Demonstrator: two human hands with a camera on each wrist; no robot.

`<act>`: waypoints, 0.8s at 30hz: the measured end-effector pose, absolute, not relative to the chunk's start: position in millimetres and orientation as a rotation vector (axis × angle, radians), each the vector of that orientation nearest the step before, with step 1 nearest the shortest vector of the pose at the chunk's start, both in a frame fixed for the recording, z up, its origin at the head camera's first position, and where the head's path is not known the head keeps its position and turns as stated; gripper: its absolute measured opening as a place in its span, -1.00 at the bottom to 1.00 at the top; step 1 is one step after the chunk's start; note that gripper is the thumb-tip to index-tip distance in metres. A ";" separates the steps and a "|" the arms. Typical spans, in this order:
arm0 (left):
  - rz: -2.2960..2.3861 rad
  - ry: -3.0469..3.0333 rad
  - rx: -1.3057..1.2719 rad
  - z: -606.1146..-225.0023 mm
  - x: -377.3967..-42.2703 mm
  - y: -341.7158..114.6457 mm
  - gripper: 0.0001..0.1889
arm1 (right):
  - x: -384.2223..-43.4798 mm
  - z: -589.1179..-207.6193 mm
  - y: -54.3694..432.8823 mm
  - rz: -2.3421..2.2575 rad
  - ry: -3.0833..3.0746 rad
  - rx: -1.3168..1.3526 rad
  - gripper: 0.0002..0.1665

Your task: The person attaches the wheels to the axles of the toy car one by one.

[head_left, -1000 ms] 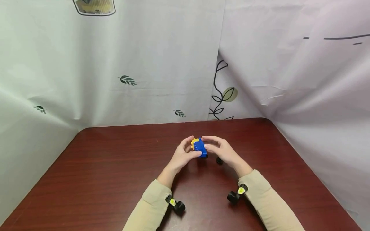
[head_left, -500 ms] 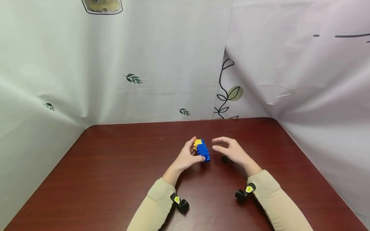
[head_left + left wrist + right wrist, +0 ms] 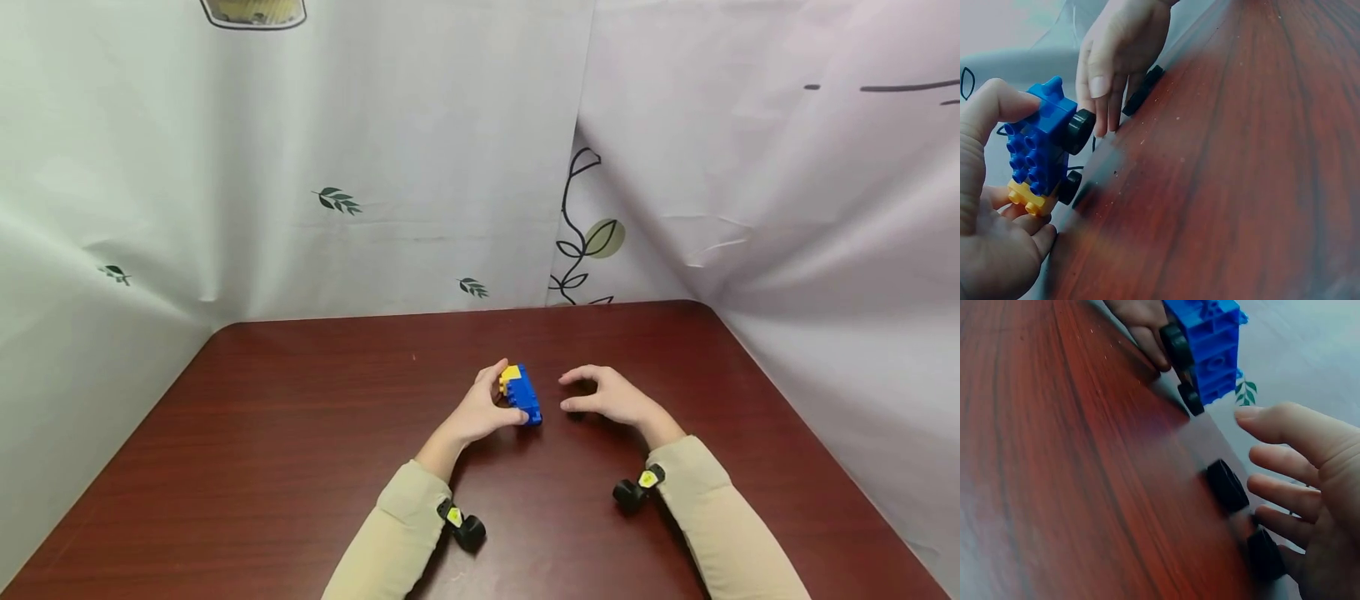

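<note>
My left hand (image 3: 477, 414) holds a toy brick car (image 3: 523, 395) tipped on its side, thumb on its blue end and fingers at its yellow brick (image 3: 1030, 199). Two black wheels sit along the car's lower side, the larger wheel (image 3: 1079, 131) near the thumb. Its ribbed blue underside (image 3: 1215, 353) faces my right hand. To the right of the car, my right hand (image 3: 613, 395) hovers with loosely bent fingers and nothing between them. Close by its fingers, a loose black wheel (image 3: 1227, 486) and another black wheel (image 3: 1265, 556) stand on the table.
The dark red wooden table (image 3: 315, 450) has rounded far corners. A pale printed curtain (image 3: 420, 150) hangs behind it and along both sides. Each sleeve carries a black wrist camera, the left camera (image 3: 470, 533) and the right camera (image 3: 628, 496).
My right hand has let go of the car and moved right, over the loose wheels, hiding most of them in the head view. My left hand still holds the car.
</note>
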State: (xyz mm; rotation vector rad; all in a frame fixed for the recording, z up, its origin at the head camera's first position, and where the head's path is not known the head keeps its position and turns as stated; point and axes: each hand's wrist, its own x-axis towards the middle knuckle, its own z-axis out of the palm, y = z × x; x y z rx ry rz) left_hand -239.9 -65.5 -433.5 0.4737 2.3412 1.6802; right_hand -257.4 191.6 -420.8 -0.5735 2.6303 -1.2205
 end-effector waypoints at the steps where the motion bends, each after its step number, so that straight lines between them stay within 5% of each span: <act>1: 1.660 2.352 0.474 -433.5 -240.0 -65.5 0.05 | -257.8 -421.3 193.3 -1.212 2.623 -0.583 -0.46; 24: 1.517 2.452 0.500 -431.4 -238.5 -65.2 0.07 | -259.3 -422.3 201.1 -1.137 2.603 -0.718 -0.74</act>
